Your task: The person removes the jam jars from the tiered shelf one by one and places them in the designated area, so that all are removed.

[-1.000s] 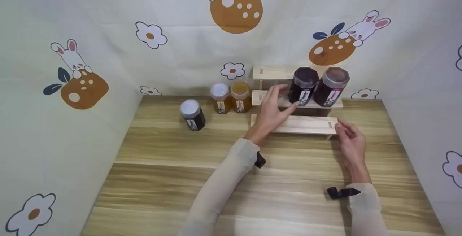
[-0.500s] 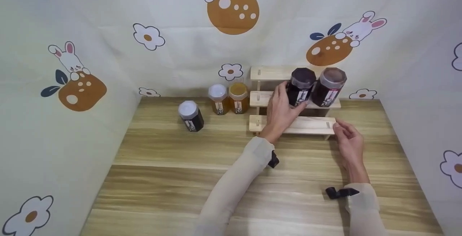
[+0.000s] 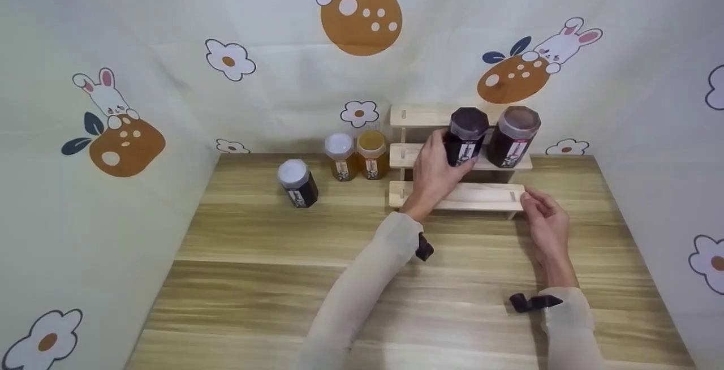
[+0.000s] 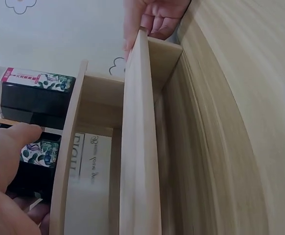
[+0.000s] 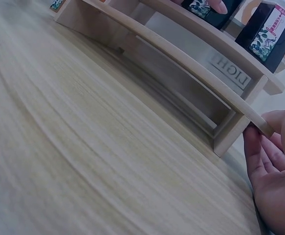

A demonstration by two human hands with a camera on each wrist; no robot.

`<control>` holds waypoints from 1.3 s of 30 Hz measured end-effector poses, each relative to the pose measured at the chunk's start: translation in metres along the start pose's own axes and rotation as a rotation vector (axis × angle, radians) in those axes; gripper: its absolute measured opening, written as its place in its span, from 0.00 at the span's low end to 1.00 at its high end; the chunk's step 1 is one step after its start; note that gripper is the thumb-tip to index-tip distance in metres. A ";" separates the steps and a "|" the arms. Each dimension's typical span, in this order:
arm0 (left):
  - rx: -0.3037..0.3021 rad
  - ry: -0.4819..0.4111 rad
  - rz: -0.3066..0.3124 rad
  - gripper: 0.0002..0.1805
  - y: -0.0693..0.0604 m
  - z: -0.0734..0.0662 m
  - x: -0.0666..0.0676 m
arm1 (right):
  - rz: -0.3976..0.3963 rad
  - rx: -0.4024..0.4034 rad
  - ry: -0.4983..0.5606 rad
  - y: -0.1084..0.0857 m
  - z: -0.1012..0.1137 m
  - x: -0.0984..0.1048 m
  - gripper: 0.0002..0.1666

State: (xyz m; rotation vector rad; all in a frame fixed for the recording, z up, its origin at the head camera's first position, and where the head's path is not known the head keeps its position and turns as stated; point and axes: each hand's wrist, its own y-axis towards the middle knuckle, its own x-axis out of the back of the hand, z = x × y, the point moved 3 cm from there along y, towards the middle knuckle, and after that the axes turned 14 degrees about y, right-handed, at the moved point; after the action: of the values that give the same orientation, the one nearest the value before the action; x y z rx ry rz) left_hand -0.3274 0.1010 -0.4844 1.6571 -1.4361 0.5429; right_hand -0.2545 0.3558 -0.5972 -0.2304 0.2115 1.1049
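My left hand (image 3: 435, 172) grips a dark octagonal jar (image 3: 466, 139) on the middle tier of a wooden three-tier shelf (image 3: 464, 196), thumb at the front and fingers round its left side. Just right of it on that tier stands a second dark jar (image 3: 513, 137) with a grey-brown lid. In the left wrist view the thumb lies across the gripped jar's label (image 4: 38, 152). At the right end of the lowest board, my right hand (image 3: 547, 224) pinches the board's edge, thumb above and fingers below, as the right wrist view (image 5: 274, 161) shows.
Left of the shelf, two amber jars (image 3: 341, 158) stand side by side against the patterned cloth (image 3: 271, 98). A dark jar with a white lid (image 3: 298, 183) stands farther left on the wood-grain table (image 3: 254, 279). Cloth walls enclose the back and both sides.
My left hand has moved right and taken hold of the dark jar, which has shifted slightly left, away from its neighbour. The right hand keeps its pinch on the board. The head view drifts a little.
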 end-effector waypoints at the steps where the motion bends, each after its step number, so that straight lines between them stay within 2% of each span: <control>1: 0.002 -0.002 0.011 0.44 0.000 0.001 0.001 | 0.001 0.000 0.006 0.000 0.000 0.000 0.27; 5: -0.020 -0.011 0.010 0.45 -0.004 0.009 0.008 | 0.002 0.004 0.016 -0.001 0.001 0.000 0.26; 10: -0.043 -0.031 -0.028 0.44 -0.014 0.028 0.016 | -0.004 0.005 0.003 -0.002 0.002 0.000 0.26; 20: 0.005 -0.111 -0.152 0.43 -0.036 0.079 0.046 | 0.015 -0.012 0.023 -0.003 0.004 -0.005 0.26; 25: 0.029 -0.151 -0.167 0.43 -0.045 0.106 0.061 | 0.011 -0.029 -0.001 -0.008 0.009 -0.005 0.25; 33: 0.099 -0.102 -0.148 0.47 -0.056 0.145 0.084 | -0.010 -0.043 0.019 -0.002 0.002 -0.001 0.26; 39: 0.126 -0.024 -0.163 0.46 -0.069 0.173 0.090 | -0.004 -0.067 0.047 -0.005 0.003 -0.004 0.26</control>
State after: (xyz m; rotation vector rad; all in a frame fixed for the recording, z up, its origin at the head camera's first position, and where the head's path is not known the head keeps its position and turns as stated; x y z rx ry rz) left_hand -0.2753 -0.0940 -0.5293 1.8674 -1.2919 0.5311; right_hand -0.2515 0.3516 -0.5927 -0.3166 0.2155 1.1043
